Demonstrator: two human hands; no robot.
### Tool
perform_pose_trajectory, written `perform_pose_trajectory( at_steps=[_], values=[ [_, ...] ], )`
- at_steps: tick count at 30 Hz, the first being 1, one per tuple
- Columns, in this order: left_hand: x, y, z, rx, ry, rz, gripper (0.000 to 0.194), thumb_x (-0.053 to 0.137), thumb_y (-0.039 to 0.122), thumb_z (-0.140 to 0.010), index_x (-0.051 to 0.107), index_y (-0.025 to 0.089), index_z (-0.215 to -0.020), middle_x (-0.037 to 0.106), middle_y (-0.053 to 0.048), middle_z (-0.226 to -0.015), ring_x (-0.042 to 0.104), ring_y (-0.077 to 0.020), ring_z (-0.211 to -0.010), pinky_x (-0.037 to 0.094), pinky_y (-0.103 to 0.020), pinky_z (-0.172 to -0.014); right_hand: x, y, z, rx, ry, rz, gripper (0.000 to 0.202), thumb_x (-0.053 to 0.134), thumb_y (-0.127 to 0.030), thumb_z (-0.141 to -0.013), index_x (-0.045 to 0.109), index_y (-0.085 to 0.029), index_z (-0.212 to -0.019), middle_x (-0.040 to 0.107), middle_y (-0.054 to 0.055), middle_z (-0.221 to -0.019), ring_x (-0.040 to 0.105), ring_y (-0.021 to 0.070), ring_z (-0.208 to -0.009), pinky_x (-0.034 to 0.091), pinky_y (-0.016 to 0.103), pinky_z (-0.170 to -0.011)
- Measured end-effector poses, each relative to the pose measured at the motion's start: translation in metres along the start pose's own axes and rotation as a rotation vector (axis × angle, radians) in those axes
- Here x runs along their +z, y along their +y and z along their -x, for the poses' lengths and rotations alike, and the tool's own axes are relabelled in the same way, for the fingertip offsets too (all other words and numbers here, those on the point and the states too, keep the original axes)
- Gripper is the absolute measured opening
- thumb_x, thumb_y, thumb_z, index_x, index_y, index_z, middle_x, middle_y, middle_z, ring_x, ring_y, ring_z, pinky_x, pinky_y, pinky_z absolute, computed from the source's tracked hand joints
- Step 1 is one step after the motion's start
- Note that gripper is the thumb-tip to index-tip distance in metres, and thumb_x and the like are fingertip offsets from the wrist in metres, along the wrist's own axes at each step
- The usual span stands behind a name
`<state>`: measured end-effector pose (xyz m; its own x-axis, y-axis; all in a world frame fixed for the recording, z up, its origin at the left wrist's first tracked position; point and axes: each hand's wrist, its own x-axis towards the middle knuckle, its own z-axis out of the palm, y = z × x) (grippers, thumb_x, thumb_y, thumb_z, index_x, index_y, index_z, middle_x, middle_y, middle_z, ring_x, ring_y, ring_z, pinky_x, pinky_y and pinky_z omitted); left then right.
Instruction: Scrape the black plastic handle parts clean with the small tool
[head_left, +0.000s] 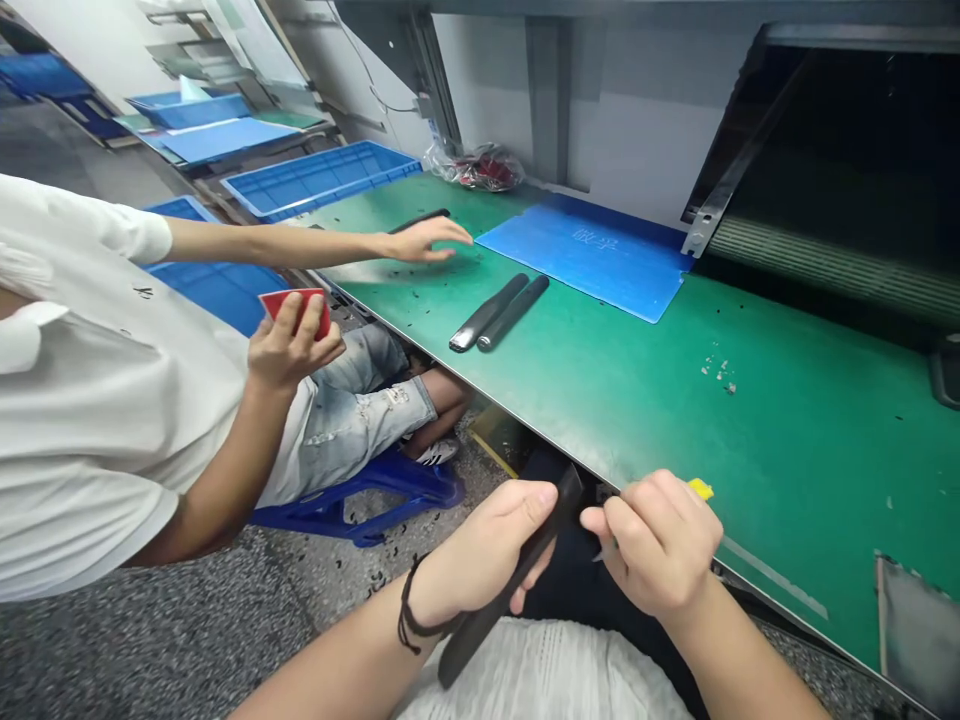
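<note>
My left hand (499,545) is wrapped round a long, dark, flat-sided bar (480,640), held slanting above my lap with its upper end near the table edge. To its right, my right hand (664,540) is closed in a fist. A slim tool with a yellow end (701,489) pokes out behind that fist, and a thin pale tip shows under the thumb; the rest is hidden by the fingers. Two similar black bars (514,312) lie side by side on the green tabletop (615,380), beyond both hands.
At the left sits a co-worker in a white shirt (97,400), one hand holding a red pad (296,308), the other reaching over the table. A blue sheet (592,255), a plastic bag (484,168) and a dark slanted panel (832,190) stand farther back. Blue crates (322,180) are beyond.
</note>
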<state>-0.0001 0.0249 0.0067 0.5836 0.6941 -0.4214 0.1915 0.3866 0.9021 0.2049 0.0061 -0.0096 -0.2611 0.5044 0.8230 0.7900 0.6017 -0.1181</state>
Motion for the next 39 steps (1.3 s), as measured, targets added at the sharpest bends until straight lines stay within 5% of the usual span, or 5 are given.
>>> perform_pose_trajectory(
  at_steps=[5,16,21,30,39],
  values=[
    [0.003,-0.002,0.001,0.007,0.151,-0.062,0.072,0.036,0.084,-0.097,0.049,0.019,-0.067,0.054,0.001,-0.05,0.051,-0.0104,-0.035,0.033,-0.02,-0.036,-0.017,0.005,-0.006,0.303,-0.206,0.148,0.031,0.061,-0.015,-0.101,0.059,-0.017,-0.132,0.064,0.004,-0.087,0.055,0.0177,-0.076,0.038,0.031,-0.063],
    [0.007,0.0,-0.009,0.288,0.295,-0.721,0.043,0.045,0.055,-0.107,0.05,0.021,-0.08,0.062,-0.001,-0.069,0.059,-0.0176,-0.06,0.037,-0.03,-0.056,-0.019,-0.008,-0.021,0.742,-0.296,-0.543,0.007,0.069,-0.03,-0.099,0.072,-0.024,-0.098,0.07,-0.001,-0.082,0.065,0.011,-0.065,0.051,0.02,-0.056],
    [-0.002,-0.007,-0.009,0.412,0.125,-0.889,0.06,0.066,0.032,-0.098,0.04,0.029,-0.152,0.07,-0.007,-0.126,0.071,-0.0246,-0.093,0.054,-0.035,-0.077,-0.02,0.013,-0.011,0.845,-0.069,-0.273,0.015,0.074,-0.037,-0.095,0.073,-0.024,-0.089,0.075,-0.001,-0.082,0.069,0.0119,-0.066,0.054,0.018,-0.061],
    [-0.118,0.032,-0.1,0.337,0.82,-0.973,0.063,0.048,0.025,-0.103,0.032,0.01,-0.163,0.057,-0.02,-0.131,0.061,-0.032,-0.125,0.05,-0.045,-0.112,-0.082,0.07,0.025,0.467,-0.071,0.03,0.019,0.063,-0.016,-0.093,0.06,-0.025,-0.076,0.07,0.004,-0.087,0.069,0.0187,-0.072,0.054,0.028,-0.062],
    [-0.191,0.076,-0.197,0.079,0.727,-1.508,0.046,0.037,0.053,-0.103,0.061,0.013,-0.101,0.062,-0.013,-0.093,0.068,-0.0416,-0.099,0.058,-0.047,-0.08,-0.13,0.12,0.02,0.639,-0.532,0.587,0.014,0.059,-0.033,-0.099,0.07,-0.024,-0.097,0.071,0.0,-0.091,0.068,0.0139,-0.069,0.048,0.025,-0.062]
  ],
)
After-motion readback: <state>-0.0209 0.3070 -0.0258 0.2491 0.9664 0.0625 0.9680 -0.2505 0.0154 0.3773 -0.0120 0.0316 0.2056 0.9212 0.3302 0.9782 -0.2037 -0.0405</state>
